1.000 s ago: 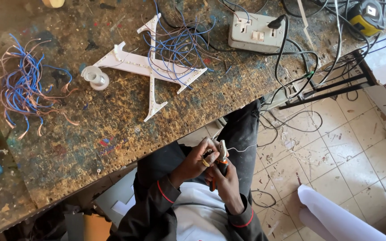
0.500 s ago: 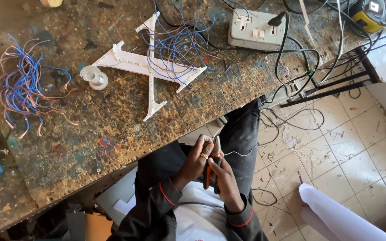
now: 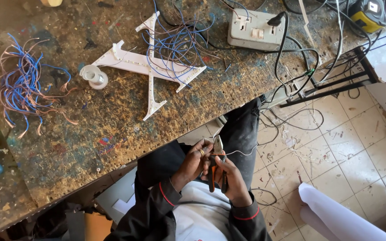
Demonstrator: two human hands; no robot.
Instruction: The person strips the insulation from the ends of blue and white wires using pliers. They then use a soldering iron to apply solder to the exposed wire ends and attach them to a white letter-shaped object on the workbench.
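Below the bench edge, over my lap, my left hand (image 3: 192, 163) pinches the end of a thin pale wire (image 3: 242, 153) that loops off to the right. A ring shows on one finger. My right hand (image 3: 231, 177) grips orange-handled pliers (image 3: 216, 166), whose jaws point up and meet the wire right at my left fingertips. The two hands touch each other. On the bench lies a white X-shaped letter form (image 3: 150, 67) studded with small lights, with a tangle of blue wires (image 3: 179, 42) spread over it.
A bundle of cut blue and copper wires (image 3: 21, 91) lies at the bench's left, a small clear spool (image 3: 94, 76) beside the letter. A grey socket box (image 3: 256, 29) with black cables sits at the back. Loose cables trail over the tiled floor (image 3: 362, 147). White fabric (image 3: 336, 214) shows at lower right.
The pliers swung from lying between my hands to standing jaws-up against the wire. Both hands stayed over my lap, shifting only slightly.
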